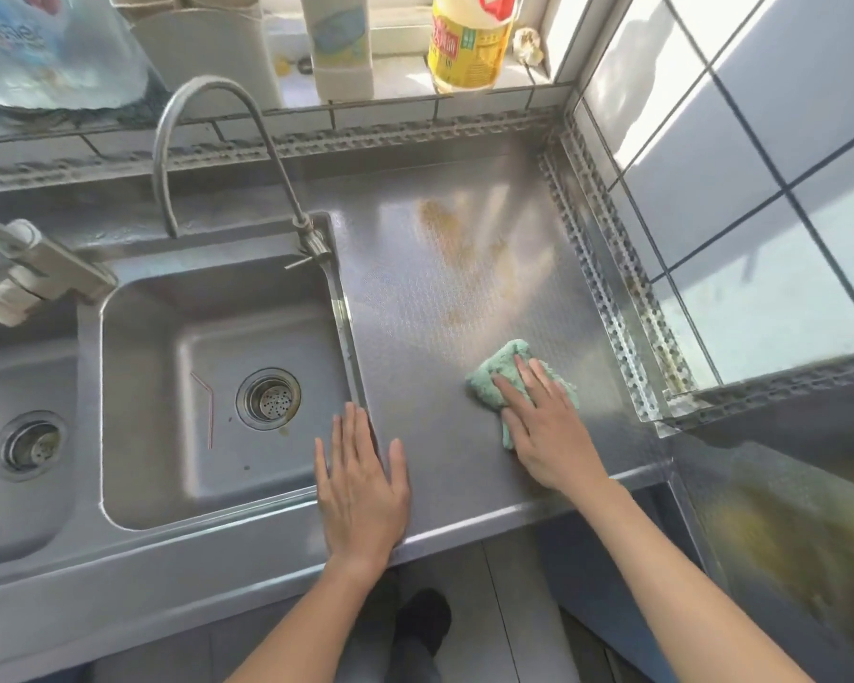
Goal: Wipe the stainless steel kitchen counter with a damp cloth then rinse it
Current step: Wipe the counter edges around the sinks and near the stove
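Observation:
The stainless steel counter (pixel 430 308) lies right of the sink (pixel 168 490). A yellowish-brown smear (pixel 457 239) marks its far middle. A green cloth (pixel 496 369) is bunched on the counter's near right part. My right hand (pixel 543 426) presses flat on the cloth, fingers spread over it, covering its near half. My left hand (pixel 361 485) rests flat, fingers apart, on the ridge between sink and counter, holding nothing. A curved tap (pixel 193 106) arches over the sink's far rim.
A second basin (pixel 1 386) and a tap head (pixel 30 273) lie at the left. Bottles, including a yellow oil bottle (pixel 469 41), stand on the window ledge behind. Tiled walls (pixel 740 165) close the right corner. A lower stained steel surface (pixel 785 534) sits at the right.

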The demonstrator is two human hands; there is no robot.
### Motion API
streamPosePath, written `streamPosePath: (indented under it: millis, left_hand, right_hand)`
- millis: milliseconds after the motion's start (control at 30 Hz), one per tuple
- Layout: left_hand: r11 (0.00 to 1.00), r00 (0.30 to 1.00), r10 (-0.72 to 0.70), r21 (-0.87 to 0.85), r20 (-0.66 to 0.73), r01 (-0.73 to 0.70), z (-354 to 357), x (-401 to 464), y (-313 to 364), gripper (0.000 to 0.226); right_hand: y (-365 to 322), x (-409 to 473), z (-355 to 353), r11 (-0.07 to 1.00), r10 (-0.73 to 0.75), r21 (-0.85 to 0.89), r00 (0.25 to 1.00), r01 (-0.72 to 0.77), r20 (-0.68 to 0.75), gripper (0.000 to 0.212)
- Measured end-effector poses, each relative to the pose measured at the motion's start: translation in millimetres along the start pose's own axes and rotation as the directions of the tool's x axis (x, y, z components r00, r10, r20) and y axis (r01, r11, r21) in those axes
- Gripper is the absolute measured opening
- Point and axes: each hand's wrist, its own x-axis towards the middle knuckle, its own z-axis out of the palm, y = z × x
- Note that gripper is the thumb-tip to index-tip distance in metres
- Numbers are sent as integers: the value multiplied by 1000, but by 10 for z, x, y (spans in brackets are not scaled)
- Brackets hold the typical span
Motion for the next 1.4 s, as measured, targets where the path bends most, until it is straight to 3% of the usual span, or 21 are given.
streamPosePath:
  millis: [100, 167, 333, 400, 533, 600, 700, 767, 933, 1000, 1067, 1233, 1400]
  left_hand:
    - [997, 1000, -13, -80, 24, 15, -42, 34, -11, 68]
    - [984, 999, -34, -176, 36, 39, -88, 115, -2, 63]
    - [938, 999, -29, -345, 17, 33, -246, 557, 90, 56]
    - [919, 999, -35, -393, 14, 37, -284, 777, 162, 57]
    - [909, 998, -52, -413, 32, 61, -256, 1147, 406, 66]
    - [938, 997, -80, -337, 21, 82, -183, 1198, 523, 72]
    - [978, 995, -82, -198, -62, 68, -58, 1183, 583, 74]
    - [986, 990, -90, -152, -111, 73, 5, 1193, 590, 73]
    - [990, 985, -96, -115, -146, 80, 75, 1210, 578, 73]
    - [990, 984, -102, -109, -149, 86, 76, 1212, 573, 73]
    - [990, 983, -113, -102, -146, 99, 70, 1216, 580, 73]
    - [990, 981, -123, -85, -148, 112, 62, 1215, 608, 73]
    - [990, 979, -133, -60, -153, 125, 54, 1209, 624, 74]
  right_hand:
    - [-330, 520, -52, 978, 200, 85, 975, -192, -95, 54]
    - [-688, 783, -4, 975, 208, 104, 970, -196, -123, 55]
    - [-1044, 485, 231, 984, -171, 44, 983, 174, -60, 52]
    - [-786, 183, 252, 976, -215, 20, 976, 215, -22, 53]
    - [-123, -67, 68, 999, -15, 30, 1000, 15, -10, 53]
    - [39, 122, -66, 990, 125, 66, 992, -123, -23, 53]
    - [-78, 699, -214, 949, 289, 160, 952, -271, -98, 53]
    - [-298, 1061, -231, 941, 315, 171, 941, -293, -119, 53]
    - [-666, 1032, -35, 993, -2, 113, 991, 18, -135, 54]
    - [-483, 739, -4, 984, -156, 72, 985, 161, -76, 54]
    - [-148, 492, -47, 976, -214, 43, 977, 214, -12, 54]
    - [494, 721, -438, 998, -45, 42, 999, 46, -17, 51]
    - [83, 1774, -637, 974, 214, 104, 970, -203, -115, 51]
